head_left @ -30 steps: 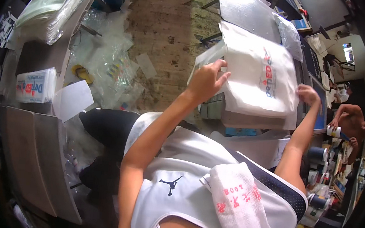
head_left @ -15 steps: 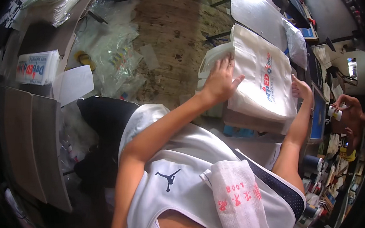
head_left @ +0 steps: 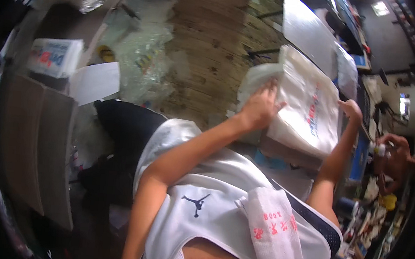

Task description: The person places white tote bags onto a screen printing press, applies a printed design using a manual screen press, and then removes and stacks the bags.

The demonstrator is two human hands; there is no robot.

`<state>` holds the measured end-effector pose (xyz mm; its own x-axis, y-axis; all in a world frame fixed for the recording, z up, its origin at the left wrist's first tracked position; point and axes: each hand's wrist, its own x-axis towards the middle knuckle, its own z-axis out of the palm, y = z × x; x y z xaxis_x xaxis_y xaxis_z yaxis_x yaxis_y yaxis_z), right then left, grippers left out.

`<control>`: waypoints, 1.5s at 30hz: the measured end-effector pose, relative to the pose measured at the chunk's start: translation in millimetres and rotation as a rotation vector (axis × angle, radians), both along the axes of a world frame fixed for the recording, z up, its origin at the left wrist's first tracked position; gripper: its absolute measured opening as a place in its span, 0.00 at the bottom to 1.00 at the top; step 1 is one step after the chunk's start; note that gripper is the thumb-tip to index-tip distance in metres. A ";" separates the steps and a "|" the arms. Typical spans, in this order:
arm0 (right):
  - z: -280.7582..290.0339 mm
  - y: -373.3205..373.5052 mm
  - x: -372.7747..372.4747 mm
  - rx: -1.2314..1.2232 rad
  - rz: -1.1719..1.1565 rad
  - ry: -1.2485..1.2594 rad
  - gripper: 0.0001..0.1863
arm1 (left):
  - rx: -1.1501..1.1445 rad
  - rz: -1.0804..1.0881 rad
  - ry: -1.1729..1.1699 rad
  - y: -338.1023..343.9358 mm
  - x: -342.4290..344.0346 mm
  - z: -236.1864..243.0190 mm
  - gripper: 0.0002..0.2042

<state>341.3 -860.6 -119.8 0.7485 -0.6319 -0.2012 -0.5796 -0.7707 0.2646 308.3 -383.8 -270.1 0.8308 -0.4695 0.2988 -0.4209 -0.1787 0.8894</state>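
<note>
A stack of white fabric bags (head_left: 300, 108) with blue and red print rests on a board to my right. Paler, see-through flaps (head_left: 260, 79) stick out past its left side. My left hand (head_left: 264, 106) lies along that left edge, its fingers stretched out and the thumb apart over the top bag. At the opposite edge is my right hand (head_left: 351, 110), with a finger reaching to the side of the stack and the others partly bent. Neither hand has its fingers closed around a bag.
A smooth grey panel (head_left: 311, 22) and a plastic-wrapped bundle (head_left: 344, 72) lie beyond the stack. Left, another printed white pile (head_left: 56, 57) sits beside a white sheet (head_left: 94, 82). Crumpled clear plastic (head_left: 146, 70) covers some floor. Another person (head_left: 396, 158) stands far right, holding something white.
My view has shifted, so the whole scene sits slightly lower and farther right on the left-hand side. Both hands stay at the two edges of the stack, with little change.
</note>
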 end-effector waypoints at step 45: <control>-4.4 879.4 427.1 0.309 1.357 -0.746 0.19 | -0.316 0.674 0.363 255.5 -32.8 -148.9 0.08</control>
